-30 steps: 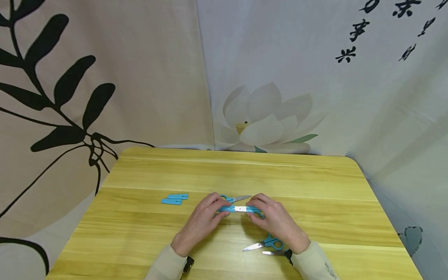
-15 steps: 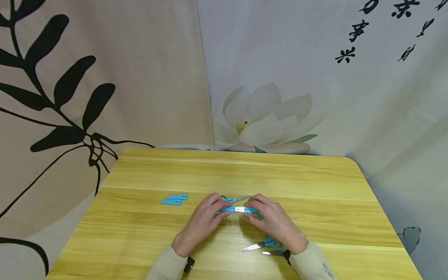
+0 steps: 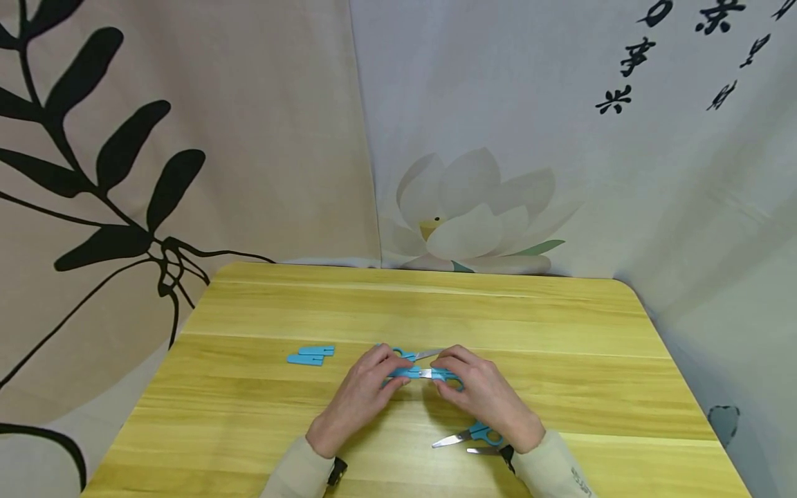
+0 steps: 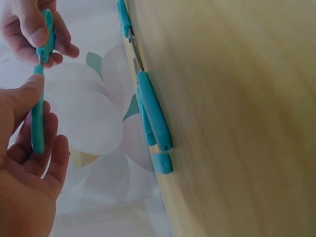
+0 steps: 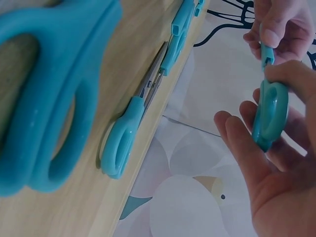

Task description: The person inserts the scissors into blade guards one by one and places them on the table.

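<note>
Over the middle of the table, my left hand pinches a slim blue blade cover between thumb and fingers. Facing it, my right hand grips a pair of scissors by its blue handles. The scissors' blades point left into the cover, and only a short silver stretch shows between the cover and the handles. Just behind the hands lies another pair of blue-handled scissors, its blades bare in the head view. Two loose blue blade covers lie side by side to the left.
In front of my right wrist lies a pair of blue-handled scissors. Beside it, a further blade shows, its handle hidden by the wrist. The wooden table ends at a patterned curtain.
My right hand has moved slightly left with the scissors. The bare stretch of blade has shortened as the scissors slid further into the cover. My left hand has stayed nearly still.
</note>
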{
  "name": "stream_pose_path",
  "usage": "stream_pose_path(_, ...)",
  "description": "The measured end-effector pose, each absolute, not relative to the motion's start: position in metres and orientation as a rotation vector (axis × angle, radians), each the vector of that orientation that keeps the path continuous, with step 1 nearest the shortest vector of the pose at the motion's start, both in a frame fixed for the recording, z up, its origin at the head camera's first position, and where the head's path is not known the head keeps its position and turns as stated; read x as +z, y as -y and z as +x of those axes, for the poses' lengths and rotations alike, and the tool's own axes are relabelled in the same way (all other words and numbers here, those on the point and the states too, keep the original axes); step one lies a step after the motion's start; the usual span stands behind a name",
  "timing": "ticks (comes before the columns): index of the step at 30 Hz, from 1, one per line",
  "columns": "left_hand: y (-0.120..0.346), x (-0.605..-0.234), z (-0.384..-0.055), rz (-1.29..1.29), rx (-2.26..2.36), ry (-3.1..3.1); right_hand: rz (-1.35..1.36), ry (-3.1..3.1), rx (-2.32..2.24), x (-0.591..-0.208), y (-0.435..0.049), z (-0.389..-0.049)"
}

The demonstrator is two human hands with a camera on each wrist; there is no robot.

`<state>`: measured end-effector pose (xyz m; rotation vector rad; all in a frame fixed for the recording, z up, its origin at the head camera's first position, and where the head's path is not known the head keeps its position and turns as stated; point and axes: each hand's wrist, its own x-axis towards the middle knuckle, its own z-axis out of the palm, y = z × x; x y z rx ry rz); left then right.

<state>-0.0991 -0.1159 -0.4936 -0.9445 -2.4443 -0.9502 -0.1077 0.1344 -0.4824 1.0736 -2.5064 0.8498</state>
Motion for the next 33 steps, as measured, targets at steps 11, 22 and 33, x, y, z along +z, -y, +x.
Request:
stream_pose_path(11, 0.115, -0.494, -0.100, -0.958, -0.957, 2.449, 1.088, 2.529, 0.847, -0.483, -0.134, -0.107)
stream_pose_path(22, 0.114, -0.494, -0.101, -0.962, -0.991, 2.453, 1.097, 2.518, 0.855, -0.482, -0.134, -0.107)
stream_pose_path(33, 0.126, -0.489, -0.103, -0.943, -0.997, 2.539, 1.075, 2.534, 0.898, -0.483, -0.141, -0.109)
